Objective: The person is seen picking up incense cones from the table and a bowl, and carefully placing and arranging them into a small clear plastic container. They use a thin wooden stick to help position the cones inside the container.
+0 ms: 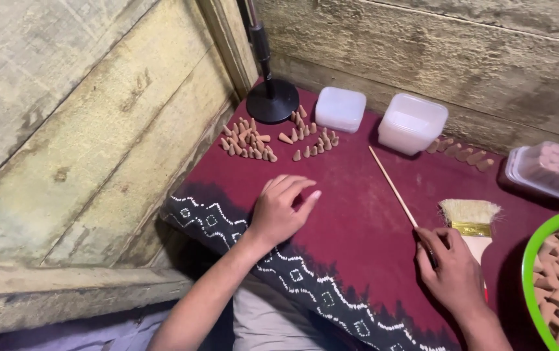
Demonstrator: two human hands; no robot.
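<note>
My left hand rests palm down on the maroon cloth, fingers loosely spread and holding nothing. My right hand grips the near end of a thin wooden stick that slants away toward the far left. A flat paintbrush with pale bristles lies just right of that hand. Several small brown cones stand in a cluster at the far left, with more cones beside them.
A black round stand base sits in the far corner. Two translucent plastic boxes stand behind, another lidded box at right. A green bowl holds several cones. Wooden walls close in left and behind.
</note>
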